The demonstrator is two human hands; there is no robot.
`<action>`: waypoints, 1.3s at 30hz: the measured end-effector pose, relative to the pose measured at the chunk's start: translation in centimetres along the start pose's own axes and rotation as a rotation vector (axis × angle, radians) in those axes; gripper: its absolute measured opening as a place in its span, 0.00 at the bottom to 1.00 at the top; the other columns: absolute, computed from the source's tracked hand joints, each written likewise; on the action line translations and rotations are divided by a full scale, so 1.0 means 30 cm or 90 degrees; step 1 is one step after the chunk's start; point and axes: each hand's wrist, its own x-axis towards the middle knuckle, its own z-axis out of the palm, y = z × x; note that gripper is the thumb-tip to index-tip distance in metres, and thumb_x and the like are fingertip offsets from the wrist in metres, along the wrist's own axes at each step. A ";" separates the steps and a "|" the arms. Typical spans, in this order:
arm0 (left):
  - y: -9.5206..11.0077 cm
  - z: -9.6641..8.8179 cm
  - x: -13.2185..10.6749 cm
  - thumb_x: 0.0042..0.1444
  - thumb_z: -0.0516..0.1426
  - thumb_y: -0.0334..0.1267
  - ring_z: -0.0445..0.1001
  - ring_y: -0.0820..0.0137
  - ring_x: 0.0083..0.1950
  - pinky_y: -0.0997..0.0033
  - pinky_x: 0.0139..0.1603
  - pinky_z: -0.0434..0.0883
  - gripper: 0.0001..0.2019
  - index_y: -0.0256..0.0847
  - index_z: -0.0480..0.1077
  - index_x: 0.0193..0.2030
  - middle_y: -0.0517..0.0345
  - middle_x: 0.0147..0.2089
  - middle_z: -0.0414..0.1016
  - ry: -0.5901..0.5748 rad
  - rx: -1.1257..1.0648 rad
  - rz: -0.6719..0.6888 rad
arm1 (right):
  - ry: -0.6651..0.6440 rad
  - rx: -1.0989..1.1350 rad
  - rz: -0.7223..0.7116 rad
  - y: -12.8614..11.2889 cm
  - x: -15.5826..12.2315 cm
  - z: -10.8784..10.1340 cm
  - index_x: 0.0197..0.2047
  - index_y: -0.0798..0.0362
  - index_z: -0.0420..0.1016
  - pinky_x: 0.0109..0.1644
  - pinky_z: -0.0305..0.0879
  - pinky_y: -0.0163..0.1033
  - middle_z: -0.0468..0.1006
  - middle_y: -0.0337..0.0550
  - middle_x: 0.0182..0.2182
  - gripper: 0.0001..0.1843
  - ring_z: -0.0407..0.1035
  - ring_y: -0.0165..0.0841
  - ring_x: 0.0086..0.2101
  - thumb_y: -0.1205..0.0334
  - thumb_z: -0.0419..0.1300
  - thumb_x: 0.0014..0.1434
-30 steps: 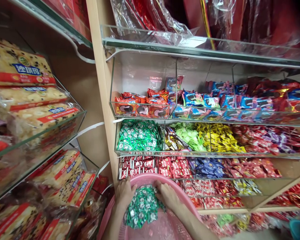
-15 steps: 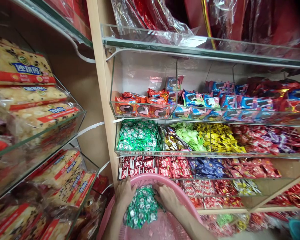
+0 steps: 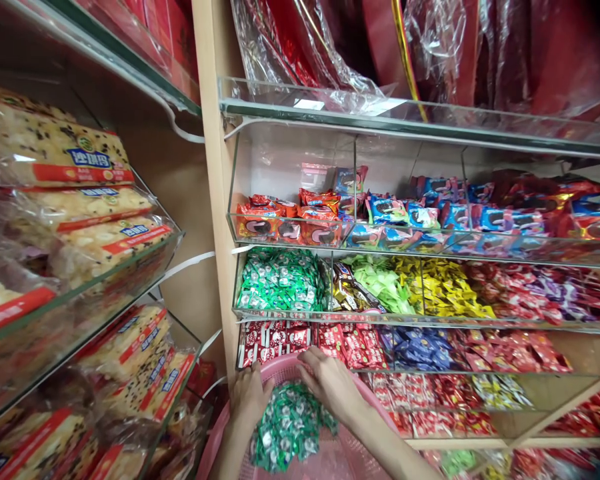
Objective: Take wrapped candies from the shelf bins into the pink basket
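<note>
A pink plastic basket [image 3: 370, 447] is below me, its far rim against the shelves. A heap of green-wrapped candies [image 3: 285, 433] lies inside it. My left hand [image 3: 250, 397] is closed over the basket's left rim, thumb towards the candies. At the far right of the heap, my right hand [image 3: 330, 387] is raised beside the rim, its fingers bent and a little apart, with nothing visible in them. Behind the basket, similar green candies [image 3: 283, 280] fill a shelf compartment.
Glass-fronted shelves ahead hold red-wrapped snacks [image 3: 275, 337], yellow-wrapped candies [image 3: 435, 287], blue packets [image 3: 420, 347] and boxed-in cakes [image 3: 320, 220]. A wooden post [image 3: 215, 200] divides them from the left shelves, where bagged pastries [image 3: 90, 157] are stacked. Red bags [image 3: 330, 47] stand on top.
My right hand has lifted from the candies and moved up and left towards the far rim. The left hand stays at the rim. The view has tilted slightly upward.
</note>
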 end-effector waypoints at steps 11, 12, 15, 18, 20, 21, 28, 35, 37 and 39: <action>-0.014 0.011 0.013 0.57 0.47 0.45 0.69 0.59 0.51 0.62 0.51 0.63 0.26 0.29 0.61 0.57 0.43 0.50 0.71 0.006 0.003 0.008 | -0.010 -0.405 -0.065 -0.032 0.340 -0.320 0.41 0.57 0.68 0.38 0.54 0.39 0.74 0.50 0.36 0.10 0.65 0.38 0.40 0.74 0.50 0.58; -0.015 0.014 0.014 0.57 0.47 0.45 0.69 0.59 0.51 0.63 0.51 0.63 0.26 0.29 0.61 0.57 0.43 0.51 0.71 0.006 0.003 0.007 | -0.028 -0.415 -0.057 -0.031 0.354 -0.317 0.42 0.58 0.68 0.39 0.53 0.40 0.75 0.51 0.37 0.11 0.65 0.39 0.41 0.74 0.50 0.57; -0.018 0.018 0.017 0.57 0.47 0.45 0.69 0.59 0.51 0.63 0.51 0.63 0.26 0.29 0.61 0.58 0.43 0.51 0.71 0.005 0.006 0.009 | -0.068 -0.420 -0.023 -0.033 0.381 -0.299 0.45 0.59 0.67 0.41 0.52 0.42 0.75 0.54 0.39 0.13 0.64 0.40 0.43 0.74 0.50 0.57; -0.019 0.019 0.018 0.57 0.46 0.45 0.69 0.58 0.51 0.63 0.50 0.63 0.27 0.28 0.60 0.58 0.43 0.51 0.71 0.004 0.007 0.011 | -0.082 -0.418 0.006 -0.030 0.399 -0.286 0.47 0.60 0.67 0.43 0.51 0.43 0.75 0.55 0.41 0.16 0.64 0.41 0.45 0.75 0.53 0.54; -0.019 0.018 0.018 0.57 0.47 0.45 0.68 0.59 0.52 0.63 0.51 0.62 0.28 0.28 0.59 0.59 0.43 0.52 0.70 -0.001 0.005 0.010 | -0.083 -0.416 0.014 -0.024 0.408 -0.281 0.47 0.61 0.67 0.43 0.51 0.43 0.75 0.56 0.41 0.17 0.63 0.41 0.45 0.75 0.55 0.52; -0.018 0.016 0.018 0.57 0.47 0.45 0.68 0.59 0.52 0.64 0.51 0.62 0.28 0.28 0.58 0.59 0.43 0.52 0.70 -0.002 0.004 0.008 | -0.081 -0.414 0.015 -0.021 0.411 -0.280 0.47 0.61 0.67 0.43 0.51 0.43 0.75 0.55 0.41 0.17 0.63 0.41 0.45 0.75 0.55 0.52; -0.010 -0.004 0.010 0.57 0.47 0.46 0.67 0.58 0.53 0.65 0.51 0.62 0.28 0.28 0.58 0.60 0.41 0.53 0.69 -0.005 0.006 0.002 | -0.032 -0.405 -0.001 -0.006 0.397 -0.283 0.46 0.58 0.66 0.42 0.51 0.42 0.71 0.54 0.43 0.14 0.62 0.40 0.44 0.73 0.53 0.55; -0.008 -0.011 0.007 0.58 0.47 0.45 0.68 0.58 0.52 0.64 0.51 0.63 0.27 0.28 0.59 0.59 0.41 0.53 0.69 -0.013 0.007 -0.001 | -0.029 -0.401 -0.029 -0.017 0.356 -0.309 0.44 0.59 0.67 0.41 0.51 0.41 0.71 0.52 0.40 0.13 0.61 0.38 0.42 0.76 0.51 0.56; -0.008 -0.011 0.005 0.58 0.47 0.46 0.68 0.59 0.52 0.64 0.50 0.63 0.26 0.28 0.60 0.58 0.41 0.52 0.70 -0.009 0.005 0.005 | -0.025 -0.397 -0.039 -0.025 0.338 -0.320 0.43 0.58 0.67 0.41 0.51 0.41 0.71 0.51 0.39 0.12 0.61 0.37 0.41 0.75 0.49 0.58; -0.007 -0.011 0.003 0.58 0.47 0.46 0.69 0.58 0.51 0.64 0.49 0.63 0.26 0.28 0.60 0.57 0.41 0.51 0.70 -0.001 0.008 0.008 | 0.000 -0.383 -0.054 -0.040 0.308 -0.336 0.42 0.57 0.67 0.41 0.51 0.40 0.70 0.49 0.37 0.10 0.61 0.36 0.40 0.73 0.47 0.60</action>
